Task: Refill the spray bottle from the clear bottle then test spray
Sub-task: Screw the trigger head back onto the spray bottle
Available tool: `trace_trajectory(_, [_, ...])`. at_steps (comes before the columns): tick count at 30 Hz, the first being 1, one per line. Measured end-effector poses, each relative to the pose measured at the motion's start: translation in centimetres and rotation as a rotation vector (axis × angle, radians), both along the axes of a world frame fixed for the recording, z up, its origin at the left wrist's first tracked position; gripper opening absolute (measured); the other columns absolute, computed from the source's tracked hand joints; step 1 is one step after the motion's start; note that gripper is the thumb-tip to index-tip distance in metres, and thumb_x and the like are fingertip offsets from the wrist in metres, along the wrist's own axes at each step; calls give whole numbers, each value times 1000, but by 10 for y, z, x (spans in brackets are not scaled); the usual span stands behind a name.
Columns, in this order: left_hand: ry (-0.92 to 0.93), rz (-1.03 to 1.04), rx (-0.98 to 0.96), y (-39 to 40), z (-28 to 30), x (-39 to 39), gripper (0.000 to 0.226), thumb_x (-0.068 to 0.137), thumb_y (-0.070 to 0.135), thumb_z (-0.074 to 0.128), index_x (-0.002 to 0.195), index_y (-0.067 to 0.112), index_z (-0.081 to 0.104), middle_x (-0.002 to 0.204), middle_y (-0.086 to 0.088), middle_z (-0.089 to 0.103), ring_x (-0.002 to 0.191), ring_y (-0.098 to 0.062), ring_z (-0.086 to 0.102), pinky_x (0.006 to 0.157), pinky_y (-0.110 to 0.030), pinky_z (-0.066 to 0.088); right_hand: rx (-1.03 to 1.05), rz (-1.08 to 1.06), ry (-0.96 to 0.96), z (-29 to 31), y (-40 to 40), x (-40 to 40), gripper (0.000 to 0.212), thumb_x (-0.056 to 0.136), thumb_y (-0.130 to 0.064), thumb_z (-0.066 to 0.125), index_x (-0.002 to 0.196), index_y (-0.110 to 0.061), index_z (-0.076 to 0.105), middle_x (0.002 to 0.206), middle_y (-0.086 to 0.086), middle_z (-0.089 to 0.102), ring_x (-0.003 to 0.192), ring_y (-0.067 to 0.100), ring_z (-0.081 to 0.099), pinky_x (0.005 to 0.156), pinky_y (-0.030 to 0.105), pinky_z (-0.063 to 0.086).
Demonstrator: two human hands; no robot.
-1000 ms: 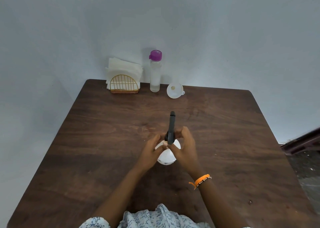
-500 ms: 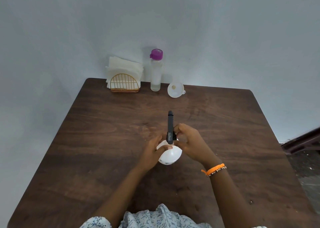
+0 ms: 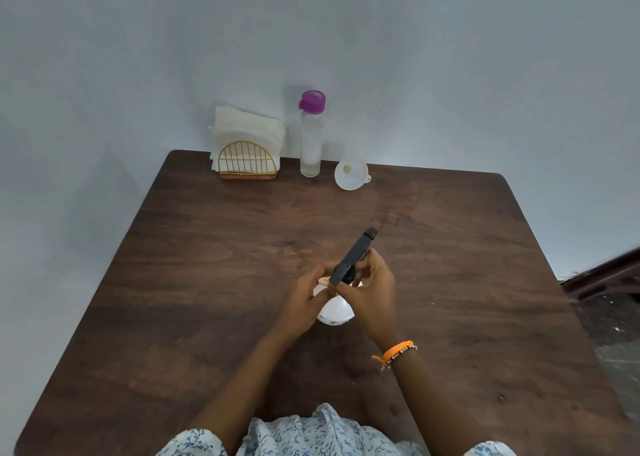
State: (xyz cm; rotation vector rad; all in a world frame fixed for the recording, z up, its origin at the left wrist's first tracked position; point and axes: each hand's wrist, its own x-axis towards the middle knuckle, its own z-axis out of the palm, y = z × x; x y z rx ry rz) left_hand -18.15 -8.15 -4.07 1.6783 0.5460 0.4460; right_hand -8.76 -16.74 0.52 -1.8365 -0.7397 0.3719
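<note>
Centrally, head view, lower middle of frame: your left hand (image 3: 304,303) wrapped the white spray bottle (image 3: 335,312), bracing its round body on the table (image 3: 173,282). Your right hand (image 3: 372,291) was closed around the collar of the black trigger head (image 3: 353,256). Long axis of that head ran from the bottle's neck up and to the right, nozzle tip pointing toward upper right of frame. Judgement: you were unscrewing it; the turn hinges on the right hand at the collar, left only steadying.

Top centre, well apart from both hands: clear bottle (image 3: 310,137) upright, purple cap (image 3: 312,101) on. White funnel (image 3: 351,174) just right of it, napkin holder (image 3: 247,159) to its left. The right hand looked marginally nearer the funnel; cannot tell for the bottle.
</note>
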Motion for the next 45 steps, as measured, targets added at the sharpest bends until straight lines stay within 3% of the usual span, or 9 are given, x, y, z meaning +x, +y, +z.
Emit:
trace_trajectory(9, [50,33,-27,0,-7,1,42,75,47,57,108,21,60,108,4,67,101,-11,62,86,-31,53,-142,225,-213,2,-17,10,27,84,-9,62,107,-24,64,100,-12,52,97,10,42,79,4,29])
trace_trajectory(15, [53,33,-35,1,-7,2,40,75,45,59,108,22,61,110,5,67,102,-9,61,88,-32,50,-352,418,-359,27,-16,29,28,91,-15,51,116,-26,58,84,-22,36,90,14,28,83,29,21])
trace_trajectory(19, [63,30,-24,2,-9,1,42,74,45,59,107,19,61,109,0,67,102,-15,60,89,-40,48,-290,439,-278,27,-18,36,28,80,-33,46,105,-36,59,89,-19,50,87,5,34,94,39,24])
trace_trajectory(26, [65,21,-39,2,-5,1,32,74,44,59,100,26,62,103,5,67,96,-13,61,84,-39,50,-156,313,-196,11,-17,32,36,69,-55,56,96,-33,67,101,-24,62,99,12,48,94,46,37])
trace_trajectory(31, [75,-23,-56,-2,1,-1,22,77,33,60,99,34,62,100,14,67,95,-4,60,80,-24,48,-76,330,-27,3,-21,38,34,63,-39,74,91,-20,70,103,-2,66,102,4,53,85,12,40])
trace_trajectory(35, [76,-51,-48,-4,0,-2,27,77,38,60,104,41,60,109,16,65,105,-5,59,87,-23,46,-38,444,43,5,-21,42,27,66,-32,76,91,-25,69,104,-5,69,105,18,57,91,26,43])
trace_trajectory(38, [57,-34,-47,-3,2,-3,27,78,39,60,104,42,60,109,16,66,104,-6,60,87,-20,47,-43,386,-23,9,-18,31,28,68,-22,76,91,-34,65,93,-14,65,97,18,52,80,8,38])
trace_trajectory(42, [21,-32,-43,-3,3,-2,28,80,39,58,107,38,60,111,10,66,106,-9,61,89,-21,48,-57,228,-95,0,-18,14,26,73,-32,67,98,-31,62,99,-21,62,92,16,48,77,26,39])
trace_trajectory(45, [34,-40,-28,-3,0,-1,27,82,30,59,106,41,60,113,16,65,110,-6,58,94,-24,45,-188,392,-298,1,-21,28,31,83,-36,54,113,-36,60,105,-20,62,82,15,43,72,26,28])
